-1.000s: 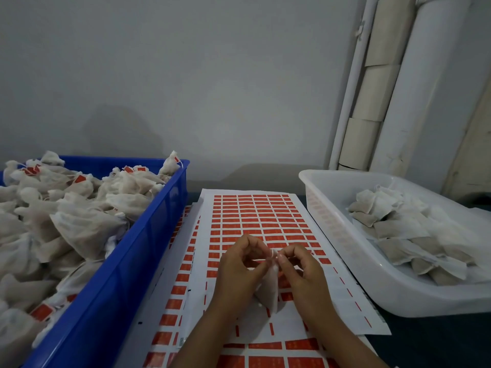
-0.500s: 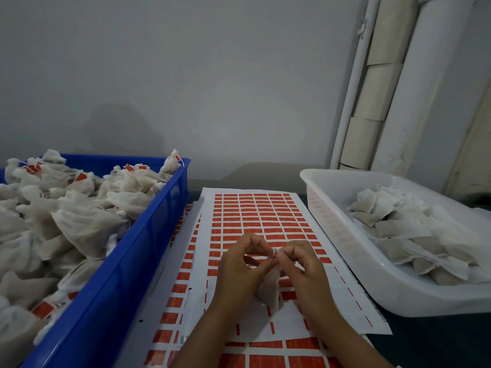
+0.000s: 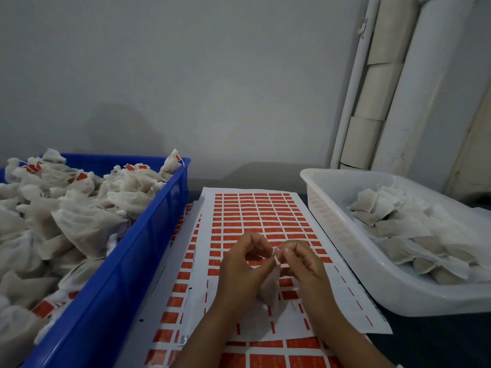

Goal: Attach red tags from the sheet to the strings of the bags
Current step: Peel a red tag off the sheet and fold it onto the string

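Note:
Over the sheet of red tags, my left hand and my right hand meet fingertip to fingertip. Between them they pinch a red tag folded at the string of a small white bag, which hangs down between my palms. The string itself is too thin to make out. Rows near me on the sheet have tags peeled off, leaving white gaps.
A blue crate on the left is heaped with white bags, several bearing red tags. A white basket on the right holds untagged bags. More tag sheets lie under the top one. White pipes stand at the back right.
Both hands stay together over the sheet; the fingertips have shifted slightly around the tag, and the bag still hangs between them.

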Available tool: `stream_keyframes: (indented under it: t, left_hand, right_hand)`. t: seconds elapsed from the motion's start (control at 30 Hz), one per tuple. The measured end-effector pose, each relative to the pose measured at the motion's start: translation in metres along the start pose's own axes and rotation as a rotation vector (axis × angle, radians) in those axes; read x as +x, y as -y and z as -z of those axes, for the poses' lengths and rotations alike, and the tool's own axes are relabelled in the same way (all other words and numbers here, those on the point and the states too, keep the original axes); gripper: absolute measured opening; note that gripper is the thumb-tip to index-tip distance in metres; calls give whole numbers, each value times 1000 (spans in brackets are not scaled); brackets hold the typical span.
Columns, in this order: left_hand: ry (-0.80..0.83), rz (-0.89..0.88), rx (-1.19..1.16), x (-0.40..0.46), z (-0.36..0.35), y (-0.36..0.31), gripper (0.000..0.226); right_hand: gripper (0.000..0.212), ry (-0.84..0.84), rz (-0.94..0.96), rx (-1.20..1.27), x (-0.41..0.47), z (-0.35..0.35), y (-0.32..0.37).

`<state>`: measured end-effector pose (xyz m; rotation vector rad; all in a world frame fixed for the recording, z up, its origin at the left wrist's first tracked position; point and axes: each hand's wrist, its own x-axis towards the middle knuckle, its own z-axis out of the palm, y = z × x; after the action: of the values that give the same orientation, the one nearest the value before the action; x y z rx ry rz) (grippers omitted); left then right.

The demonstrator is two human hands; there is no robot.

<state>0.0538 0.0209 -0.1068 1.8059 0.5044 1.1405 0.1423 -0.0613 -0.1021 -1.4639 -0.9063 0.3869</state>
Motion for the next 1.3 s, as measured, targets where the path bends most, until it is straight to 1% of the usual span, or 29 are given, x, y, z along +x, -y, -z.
stream_keyframes:
  t: [0.1, 0.23, 0.47, 0.63, 0.73, 0.87, 1.03, 1.17, 1.3]
  left_hand:
    - [16, 87, -64, 1, 0, 1, 18]
    - [64, 161, -153, 1, 1, 1, 18]
    - [45, 212, -155, 2, 1, 1, 20]
    - [28, 233, -131, 3, 1, 2, 19]
    - [25, 228, -101, 3, 1, 2, 18]
    - [12, 162, -50, 2, 2, 1, 16]
    - [18, 108, -56, 1, 3, 0, 11]
    - [28, 103, -78, 3, 4, 0, 8]
    - [68, 128, -122, 4, 6, 1, 13]
  right_hand:
    - [14, -7, -4, 25, 1, 1, 0]
    - [16, 48, -3, -44, 2, -1, -3]
    - [6, 16, 22, -101, 2, 1, -5]
    - [4, 19, 88, -124, 2, 0, -4]
    - [7, 39, 134, -145, 2, 0, -4]
    - [10, 55, 182, -168, 1, 1, -4]
    - [9, 67, 199, -139, 1, 3, -5]
    - [11, 52, 172, -90, 3, 5, -4]
    - [10, 7, 85, -27, 4, 6, -6]
